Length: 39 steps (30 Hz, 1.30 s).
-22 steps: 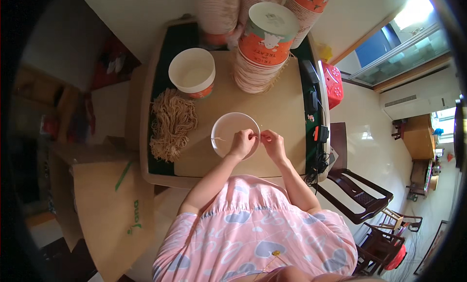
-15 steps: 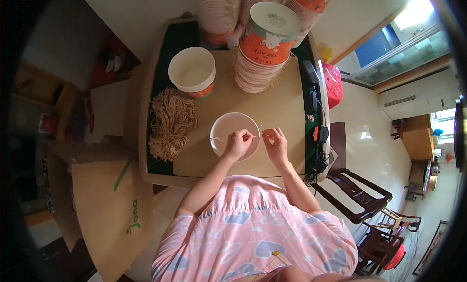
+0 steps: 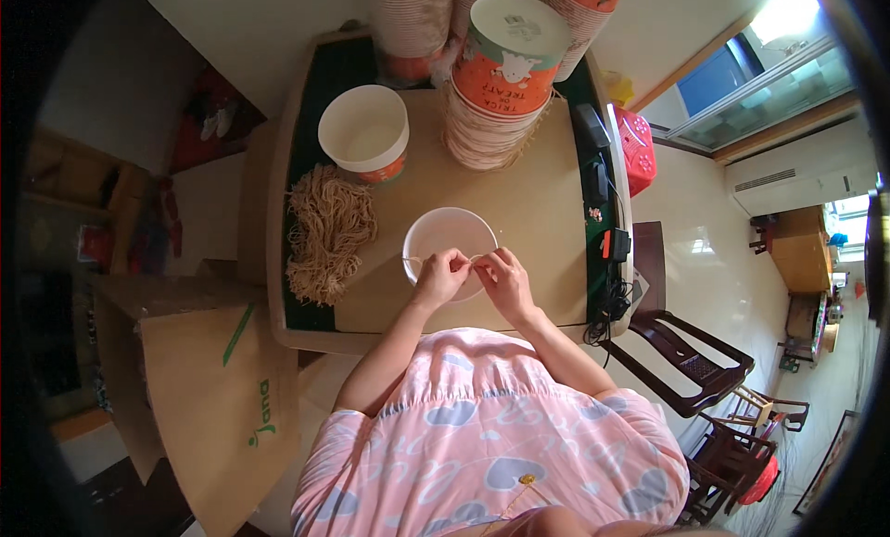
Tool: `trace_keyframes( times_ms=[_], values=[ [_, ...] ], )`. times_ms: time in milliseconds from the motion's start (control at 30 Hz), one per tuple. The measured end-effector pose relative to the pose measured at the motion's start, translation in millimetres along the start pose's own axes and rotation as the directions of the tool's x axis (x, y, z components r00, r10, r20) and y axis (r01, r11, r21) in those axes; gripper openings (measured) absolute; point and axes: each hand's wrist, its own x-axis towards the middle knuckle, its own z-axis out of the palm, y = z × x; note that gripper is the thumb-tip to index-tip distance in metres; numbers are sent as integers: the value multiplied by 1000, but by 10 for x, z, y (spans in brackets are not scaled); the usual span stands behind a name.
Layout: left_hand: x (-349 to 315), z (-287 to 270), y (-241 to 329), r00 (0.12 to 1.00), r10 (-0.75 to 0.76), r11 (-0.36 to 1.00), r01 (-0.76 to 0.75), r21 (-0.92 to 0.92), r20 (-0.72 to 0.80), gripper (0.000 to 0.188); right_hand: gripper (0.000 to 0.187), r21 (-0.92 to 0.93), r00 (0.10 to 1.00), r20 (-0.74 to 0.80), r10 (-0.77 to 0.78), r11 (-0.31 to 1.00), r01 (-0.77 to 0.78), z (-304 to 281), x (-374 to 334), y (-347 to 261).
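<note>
— What do we see at the round white paper bowl (image 3: 449, 240) on the tan desk (image 3: 533, 199)?

— Our left hand (image 3: 439, 277) and right hand (image 3: 505, 279) meet over its near rim, each grip pinching a thin pale string (image 3: 478, 257). Beige string bundle (image 3: 326, 229) lies left of it.

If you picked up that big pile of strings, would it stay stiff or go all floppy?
Probably floppy: the string pile lies in loose, tangled loops flat on the table, so strands would likely droop and trail. It looks light for its size, being thin strands with gaps between them. It is unlikely to roll, though tangled bits might drag along.
</note>
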Motion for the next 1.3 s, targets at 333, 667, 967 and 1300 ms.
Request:
trace_keyframes(
  times_ms=[333,667,967,1300],
  values=[
    [185,153,249,944,327,859,-313,405,37,22,11,60,994,-106,20,998,-14,-113,-218,184],
    [249,300,120,994,105,991,-106,80,14,14,11,170,974,-219,55,985,-17,-163,-224,161],
    [110,206,9,991,29,998,-21,-59,130,9,13,134,991,-123,60,990,-43,-88,-180,185],
    [127,96,-38,888,-337,764,452,-461,312,13,8,44,994,-70,83,996,-80,-41,-164,177]
  ],
)
